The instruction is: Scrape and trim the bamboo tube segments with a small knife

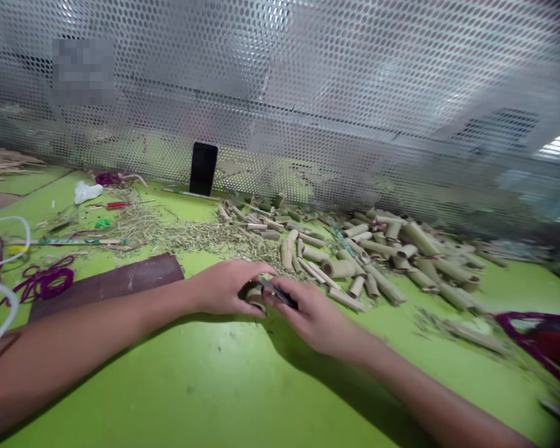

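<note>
My left hand (224, 286) is closed around a short bamboo tube (256, 295), its thumb and fingers on either side. In my right hand (315, 314) is a small knife with a dark handle (284, 297). Its metal end points to the left and meets the bamboo at my left fingertips. The exact shape of the blade is blurred and partly hidden by my fingers. Both hands are close together just above the green table (200, 386). Bamboo shavings (205, 239) lie spread right behind them.
A heap of cut bamboo tubes (415, 249) covers the back right. A phone (203, 168) leans on the perforated metal screen (280, 81). At left lie brown sandpaper (121, 280), purple cord (56, 280), a red-handled screwdriver (119, 204) and a white cable (9, 298).
</note>
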`<state>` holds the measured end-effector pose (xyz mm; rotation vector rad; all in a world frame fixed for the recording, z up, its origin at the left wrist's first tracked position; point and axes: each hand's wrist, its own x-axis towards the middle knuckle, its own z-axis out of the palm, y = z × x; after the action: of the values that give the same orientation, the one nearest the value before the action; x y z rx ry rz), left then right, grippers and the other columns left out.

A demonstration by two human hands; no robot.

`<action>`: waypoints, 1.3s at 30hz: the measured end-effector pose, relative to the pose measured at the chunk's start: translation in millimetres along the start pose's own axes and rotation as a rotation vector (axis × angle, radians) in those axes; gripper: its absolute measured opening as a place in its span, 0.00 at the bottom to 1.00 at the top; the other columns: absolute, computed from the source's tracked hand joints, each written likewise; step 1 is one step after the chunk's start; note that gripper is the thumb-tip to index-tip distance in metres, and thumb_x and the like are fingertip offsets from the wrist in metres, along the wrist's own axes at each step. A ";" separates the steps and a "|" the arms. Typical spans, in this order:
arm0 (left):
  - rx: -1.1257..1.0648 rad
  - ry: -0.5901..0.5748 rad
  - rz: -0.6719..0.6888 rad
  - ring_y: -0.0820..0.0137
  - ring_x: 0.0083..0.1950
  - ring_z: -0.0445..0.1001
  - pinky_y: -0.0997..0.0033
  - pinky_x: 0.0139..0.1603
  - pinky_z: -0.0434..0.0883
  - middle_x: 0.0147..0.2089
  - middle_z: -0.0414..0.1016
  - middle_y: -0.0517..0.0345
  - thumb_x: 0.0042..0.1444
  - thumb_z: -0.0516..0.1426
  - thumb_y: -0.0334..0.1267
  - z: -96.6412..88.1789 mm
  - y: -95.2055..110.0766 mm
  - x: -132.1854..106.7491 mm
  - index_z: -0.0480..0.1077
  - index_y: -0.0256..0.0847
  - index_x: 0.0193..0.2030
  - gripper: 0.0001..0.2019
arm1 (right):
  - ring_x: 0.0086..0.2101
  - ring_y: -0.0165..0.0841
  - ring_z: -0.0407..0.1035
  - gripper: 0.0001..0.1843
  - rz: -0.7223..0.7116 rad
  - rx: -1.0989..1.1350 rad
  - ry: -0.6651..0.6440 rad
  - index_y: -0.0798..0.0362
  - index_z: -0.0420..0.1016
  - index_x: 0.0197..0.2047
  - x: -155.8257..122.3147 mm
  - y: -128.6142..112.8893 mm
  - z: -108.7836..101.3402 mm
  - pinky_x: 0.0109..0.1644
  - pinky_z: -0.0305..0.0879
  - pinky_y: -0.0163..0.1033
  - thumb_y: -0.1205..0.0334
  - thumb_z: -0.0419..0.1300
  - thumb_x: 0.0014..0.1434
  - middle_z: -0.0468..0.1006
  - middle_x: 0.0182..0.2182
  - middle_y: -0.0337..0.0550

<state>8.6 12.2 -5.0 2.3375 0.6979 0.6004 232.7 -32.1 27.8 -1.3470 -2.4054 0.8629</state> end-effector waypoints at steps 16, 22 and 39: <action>0.026 0.036 -0.036 0.54 0.55 0.79 0.54 0.56 0.74 0.56 0.81 0.45 0.58 0.67 0.50 -1.0 0.4 -5.3 0.67 0.43 0.67 0.32 | 0.24 0.34 0.65 0.14 0.073 -0.250 0.227 0.51 0.72 0.38 7.4 15.0 -15.1 0.28 0.54 0.39 0.51 0.53 0.69 0.75 0.24 0.42; -0.022 0.044 -0.018 0.55 0.52 0.79 0.56 0.54 0.74 0.55 0.81 0.47 0.56 0.68 0.50 -0.7 -0.1 -4.5 0.68 0.42 0.65 0.32 | 0.24 0.36 0.65 0.18 -0.092 -0.366 0.133 0.52 0.69 0.40 -0.3 3.6 -4.5 0.29 0.55 0.42 0.54 0.43 0.73 0.76 0.26 0.46; 0.036 0.044 -0.104 0.61 0.41 0.76 0.67 0.42 0.68 0.41 0.79 0.55 0.53 0.71 0.54 -0.5 1.6 -5.4 0.69 0.41 0.45 0.24 | 0.23 0.35 0.68 0.11 -0.006 -0.531 -0.006 0.52 0.71 0.41 3.0 -4.8 5.4 0.26 0.52 0.40 0.62 0.50 0.74 0.79 0.29 0.47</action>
<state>4.8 8.0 -4.8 2.3108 0.8512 0.5994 225.1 -33.5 26.2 -1.4977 -2.7563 0.2205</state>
